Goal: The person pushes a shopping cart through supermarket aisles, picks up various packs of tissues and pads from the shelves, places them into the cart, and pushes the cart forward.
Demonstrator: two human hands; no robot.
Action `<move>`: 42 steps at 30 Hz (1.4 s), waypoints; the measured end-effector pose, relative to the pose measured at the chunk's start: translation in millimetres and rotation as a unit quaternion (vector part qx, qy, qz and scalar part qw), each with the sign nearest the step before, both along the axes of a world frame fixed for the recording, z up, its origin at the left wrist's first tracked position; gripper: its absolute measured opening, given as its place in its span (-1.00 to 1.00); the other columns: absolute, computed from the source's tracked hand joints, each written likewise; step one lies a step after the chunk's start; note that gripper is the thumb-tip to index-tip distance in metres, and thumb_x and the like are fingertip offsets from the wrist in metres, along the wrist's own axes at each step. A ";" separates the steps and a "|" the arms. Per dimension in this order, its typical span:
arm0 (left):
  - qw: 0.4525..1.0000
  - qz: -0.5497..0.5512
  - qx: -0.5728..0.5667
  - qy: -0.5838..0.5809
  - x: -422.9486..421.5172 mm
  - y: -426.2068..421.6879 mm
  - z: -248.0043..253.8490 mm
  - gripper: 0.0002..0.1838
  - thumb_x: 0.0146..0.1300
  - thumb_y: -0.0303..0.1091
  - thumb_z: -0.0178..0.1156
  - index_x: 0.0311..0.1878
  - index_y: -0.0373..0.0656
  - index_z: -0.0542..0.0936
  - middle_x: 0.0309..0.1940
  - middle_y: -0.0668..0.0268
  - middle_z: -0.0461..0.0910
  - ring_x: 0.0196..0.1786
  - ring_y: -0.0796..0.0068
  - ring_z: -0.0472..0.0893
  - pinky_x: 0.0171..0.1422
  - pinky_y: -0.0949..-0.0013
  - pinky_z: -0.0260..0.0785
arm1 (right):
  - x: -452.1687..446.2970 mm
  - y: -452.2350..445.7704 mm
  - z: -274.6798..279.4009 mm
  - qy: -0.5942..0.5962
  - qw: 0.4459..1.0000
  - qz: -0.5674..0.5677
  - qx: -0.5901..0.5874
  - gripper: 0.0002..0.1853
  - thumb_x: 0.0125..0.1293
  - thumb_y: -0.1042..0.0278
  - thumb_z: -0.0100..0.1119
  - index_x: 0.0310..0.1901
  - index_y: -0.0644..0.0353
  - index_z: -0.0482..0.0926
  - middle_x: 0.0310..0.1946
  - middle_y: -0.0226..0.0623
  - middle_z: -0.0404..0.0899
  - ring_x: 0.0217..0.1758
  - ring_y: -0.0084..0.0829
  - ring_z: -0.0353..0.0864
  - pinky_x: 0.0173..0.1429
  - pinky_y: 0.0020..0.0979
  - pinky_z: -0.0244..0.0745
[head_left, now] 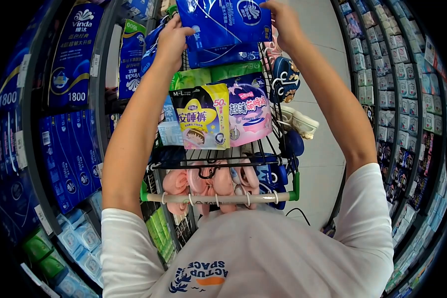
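Note:
A blue Vinda tissue pack (223, 22) is held at the top of the view, over the far end of a shopping cart. My left hand (173, 42) grips its left side, thumb across the front. At the upper right corner, my right hand (283, 22) is closed on the pack; the frame's top edge cuts it off. Below, another blue pack (223, 55) lies in the cart. Nearer to me stand a yellow and black pack of sleep pants (201, 116) and a pink and purple pack (247, 111), with green packs (236, 71) behind them.
The cart handle (218, 198) crosses in front of my body, with pink slippers (218, 179) hanging by it. Dark blue clogs (285, 79) and pale shoes (303, 123) hang on the right. Shelves of large tissue packs (74, 54) line the left, small packs (407, 89) the right.

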State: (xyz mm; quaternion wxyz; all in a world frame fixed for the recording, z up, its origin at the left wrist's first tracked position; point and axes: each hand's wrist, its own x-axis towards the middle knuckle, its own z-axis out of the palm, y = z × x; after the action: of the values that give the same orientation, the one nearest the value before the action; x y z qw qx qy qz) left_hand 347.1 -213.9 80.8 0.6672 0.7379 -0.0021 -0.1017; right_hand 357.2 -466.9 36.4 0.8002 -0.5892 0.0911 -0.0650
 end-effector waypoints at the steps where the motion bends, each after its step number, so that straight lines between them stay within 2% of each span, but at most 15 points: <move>1: 1.000 -0.003 0.018 0.020 -3.3 0.1 -1.1 -0.36 0.22 -0.46 0.09 0.42 -0.10 0.27 0.31 0.33 0.40 0.39 0.28 0.27 0.43 -0.15 -0.10 | -1.9 -1.5 -13.4 -0.002 1.000 0.016 -0.020 -0.73 0.15 0.19 0.19 -0.21 0.18 0.66 -0.29 -0.40 0.61 -0.16 -0.55 0.49 0.12 -0.45 0.28; 5: 0.999 -0.005 -0.029 0.038 -17.3 6.9 -24.7 -0.34 0.19 -0.48 0.09 0.42 -0.13 0.28 0.32 0.29 0.40 0.39 0.28 0.27 0.46 0.00 -0.06 | -45.1 25.0 -12.4 0.049 0.998 -0.027 -0.039 -0.76 0.15 0.26 0.17 -0.20 0.19 0.65 -0.37 -0.42 0.60 -0.35 -0.59 0.49 -0.11 -0.51 0.34; 6: 0.998 -0.003 -0.041 0.050 -18.9 10.3 -33.0 -0.34 0.18 -0.49 0.08 0.41 -0.15 0.28 0.32 0.27 0.39 0.40 0.27 0.27 0.47 0.06 -0.06 | -45.6 25.7 -28.3 0.087 0.996 -0.024 -0.020 -0.81 0.15 0.30 0.16 -0.24 0.16 0.61 -0.42 -0.44 0.57 -0.47 -0.66 0.41 -0.34 -0.58 0.27; 9: 0.997 0.027 -0.033 0.061 -27.3 15.7 -46.7 -0.34 0.16 -0.50 0.08 0.41 -0.19 0.28 0.35 0.25 0.35 0.38 0.28 0.29 0.46 0.13 -0.04 | -61.2 32.0 -43.4 0.110 0.994 -0.019 -0.002 -0.87 0.14 0.31 0.17 -0.29 0.13 0.56 -0.49 -0.51 0.49 -0.56 -0.70 0.31 -0.47 -0.62 0.17; 11: 0.997 0.038 -0.031 0.064 -28.7 21.7 -55.1 -0.33 0.15 -0.51 0.09 0.40 -0.20 0.28 0.36 0.18 0.33 0.39 0.29 0.29 0.45 0.18 0.01 | -66.3 37.0 -47.1 0.135 0.990 -0.028 -0.010 -0.87 0.14 0.29 0.18 -0.32 0.12 0.53 -0.55 -0.57 0.39 -0.54 -0.72 0.28 -0.44 -0.60 0.18; 13: 0.997 0.069 -0.001 0.047 -29.1 30.9 -64.0 -0.44 0.15 -0.45 0.15 0.27 -0.22 0.37 0.23 0.16 0.40 0.30 0.34 0.36 0.36 0.23 0.15 | -68.9 39.2 -49.5 0.150 0.987 -0.023 -0.054 -0.54 0.08 0.22 0.21 -0.05 0.42 0.56 -0.25 -0.12 0.64 -0.25 -0.37 0.62 -0.13 -0.41 0.51; 14: 0.997 0.069 -0.002 0.047 -29.5 35.8 -68.1 -0.44 0.15 -0.45 0.15 0.27 -0.22 0.37 0.23 0.16 0.40 0.30 0.34 0.36 0.36 0.23 0.15 | -66.3 39.4 -56.1 0.136 0.985 -0.023 -0.101 -0.48 0.07 0.17 0.25 -0.02 0.43 0.55 -0.24 -0.10 0.65 -0.26 -0.38 0.62 -0.16 -0.42 0.51; 17: 0.993 0.115 0.025 0.017 -31.6 49.8 -70.7 -0.56 0.21 -0.24 0.26 0.10 -0.19 0.41 -0.05 0.25 0.49 0.03 0.41 0.52 0.15 0.31 0.34 | -67.2 59.5 -59.8 0.080 0.984 -0.071 -0.145 -0.42 0.04 0.13 0.31 0.01 0.43 0.54 -0.28 -0.14 0.64 -0.31 -0.39 0.61 -0.20 -0.44 0.49; 19: 0.981 0.190 -0.002 0.046 -33.0 62.0 -66.8 -0.38 0.16 0.09 0.32 0.07 -0.22 0.44 -0.18 0.30 0.53 -0.19 0.52 0.49 -0.17 0.45 0.29 | -72.9 69.9 -54.5 0.067 0.987 -0.047 -0.139 -0.41 0.02 0.14 0.37 0.00 0.43 0.49 -0.34 -0.22 0.59 -0.35 -0.40 0.56 -0.21 -0.44 0.47; 20: 0.981 0.181 0.027 0.067 -30.0 71.6 -61.9 -0.31 0.16 0.25 0.26 0.05 -0.23 0.49 -0.23 0.31 0.54 -0.19 0.53 0.50 -0.17 0.43 0.31 | -72.4 75.7 -60.1 0.057 0.986 -0.046 -0.150 -0.43 0.02 0.16 0.38 -0.02 0.43 0.49 -0.32 -0.21 0.60 -0.31 -0.41 0.57 -0.17 -0.44 0.47; 26: 0.974 0.224 0.039 0.013 -29.7 109.4 -86.2 -0.52 0.20 -0.07 0.35 0.00 -0.29 0.57 -0.25 0.27 0.58 -0.26 0.52 0.52 -0.13 0.44 0.36 | -80.1 111.0 -61.1 0.038 0.989 -0.013 -0.145 -0.55 0.02 0.22 0.39 -0.16 0.36 0.51 -0.23 -0.13 0.64 -0.17 -0.37 0.60 -0.04 -0.41 0.48; 29: 0.973 0.206 0.108 -0.017 -32.8 133.4 -110.1 -0.58 0.18 -0.21 0.37 -0.01 -0.30 0.57 -0.24 0.28 0.58 -0.24 0.53 0.51 -0.10 0.45 0.36 | -90.2 116.2 -74.3 0.040 0.992 0.008 -0.121 -0.68 0.04 0.30 0.36 -0.27 0.33 0.51 -0.39 -0.26 0.60 -0.33 -0.48 0.53 -0.19 -0.44 0.43; 32: 0.973 0.225 0.042 -0.011 -49.2 125.8 -111.9 -0.66 0.18 -0.30 0.37 -0.04 -0.27 0.59 -0.33 0.40 0.51 -0.30 0.61 0.41 -0.16 0.52 0.28 | -96.1 115.3 -83.2 0.047 0.990 0.015 -0.136 -0.74 0.06 0.33 0.34 -0.33 0.31 0.50 -0.46 -0.31 0.57 -0.39 -0.53 0.48 -0.25 -0.45 0.40; 39: 0.982 0.184 0.034 -0.031 -66.7 119.2 -108.0 -0.76 0.19 -0.41 0.35 -0.10 -0.26 0.59 -0.46 0.56 0.37 -0.40 0.73 0.29 -0.29 0.59 0.15 | -121.8 117.0 -88.6 0.085 0.993 0.007 -0.086 -0.76 0.07 0.37 0.31 -0.33 0.32 0.49 -0.51 -0.34 0.55 -0.50 -0.60 0.45 -0.41 -0.51 0.35; 42: 0.985 0.160 0.051 -0.033 -71.7 117.6 -115.6 -0.78 0.19 -0.43 0.34 -0.12 -0.25 0.58 -0.45 0.52 0.45 -0.40 0.74 0.34 -0.27 0.60 0.19 | -130.7 113.3 -81.0 0.112 0.989 -0.022 -0.096 -0.75 0.08 0.37 0.32 -0.33 0.32 0.48 -0.50 -0.33 0.56 -0.52 -0.59 0.48 -0.43 -0.50 0.37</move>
State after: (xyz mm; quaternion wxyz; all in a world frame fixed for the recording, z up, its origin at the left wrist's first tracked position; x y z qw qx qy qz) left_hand 275.4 -96.3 -34.8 0.6362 0.7645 0.0995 0.0310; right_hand 226.5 -353.6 -44.7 0.7232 -0.6646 0.1862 -0.0251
